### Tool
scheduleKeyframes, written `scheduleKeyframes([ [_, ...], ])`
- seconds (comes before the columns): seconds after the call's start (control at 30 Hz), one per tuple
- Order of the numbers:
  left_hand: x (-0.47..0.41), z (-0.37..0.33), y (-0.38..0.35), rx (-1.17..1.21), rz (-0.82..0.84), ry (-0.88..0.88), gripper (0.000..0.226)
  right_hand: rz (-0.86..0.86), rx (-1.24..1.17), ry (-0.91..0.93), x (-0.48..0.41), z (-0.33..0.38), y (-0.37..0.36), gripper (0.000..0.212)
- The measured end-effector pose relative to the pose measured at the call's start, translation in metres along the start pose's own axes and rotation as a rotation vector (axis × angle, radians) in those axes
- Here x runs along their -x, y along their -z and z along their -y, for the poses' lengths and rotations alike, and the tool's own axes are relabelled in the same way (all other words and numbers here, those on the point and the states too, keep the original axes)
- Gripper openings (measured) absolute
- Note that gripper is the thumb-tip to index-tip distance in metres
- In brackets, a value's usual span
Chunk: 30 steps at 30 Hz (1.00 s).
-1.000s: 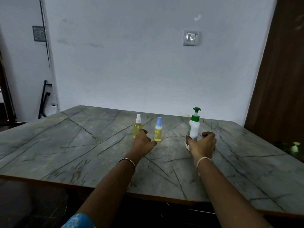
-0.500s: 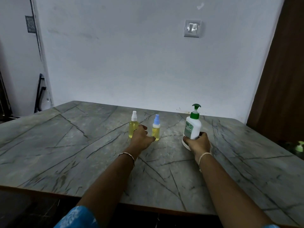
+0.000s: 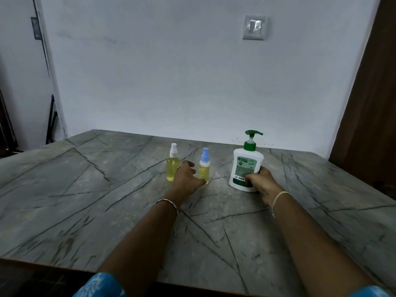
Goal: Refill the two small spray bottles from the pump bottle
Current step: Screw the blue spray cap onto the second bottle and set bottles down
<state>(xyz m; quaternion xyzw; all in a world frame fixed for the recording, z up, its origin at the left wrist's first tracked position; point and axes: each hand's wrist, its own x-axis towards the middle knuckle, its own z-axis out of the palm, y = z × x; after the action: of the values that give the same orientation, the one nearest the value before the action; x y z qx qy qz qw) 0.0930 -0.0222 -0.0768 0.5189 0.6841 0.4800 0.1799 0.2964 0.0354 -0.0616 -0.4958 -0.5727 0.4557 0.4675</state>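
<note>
Three bottles stand in a row toward the far edge of the grey, dark-veined bench (image 3: 90, 202). The white-capped spray bottle (image 3: 172, 168) is the leftmost, with the blue-capped spray bottle (image 3: 204, 167) just beside it. Both are upright, capped and hold yellow liquid. The pump bottle (image 3: 246, 166), white with a green pump head, is further along toward the far right corner, apart from the other two.

The left hand (image 3: 186, 177) lies low over the bench between the two spray bottles. Its fingers are loosely curled next to the white-capped one, and its thumb reaches the foot of the blue-capped one. Whether it actually holds either bottle cannot be told.

The right hand (image 3: 260, 183) grips the lower part of the pump bottle, with fingers wrapped across the printed label and the palm behind. Whether the bottle's base rests on the bench or is just off it is not clear. Each wrist wears a thin bracelet, and both forearms reach in from the near edge. A wall switch (image 3: 254, 27) sits on the pale wall beyond the far edge.
</note>
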Motion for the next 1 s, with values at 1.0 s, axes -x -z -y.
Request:
scheduleKeyframes([
  [1.0,0.001,0.001,-0.008,-0.162,-0.044,-0.105,0.071,0.149,0.0,0.001,-0.028,-0.009,0.017,0.051],
])
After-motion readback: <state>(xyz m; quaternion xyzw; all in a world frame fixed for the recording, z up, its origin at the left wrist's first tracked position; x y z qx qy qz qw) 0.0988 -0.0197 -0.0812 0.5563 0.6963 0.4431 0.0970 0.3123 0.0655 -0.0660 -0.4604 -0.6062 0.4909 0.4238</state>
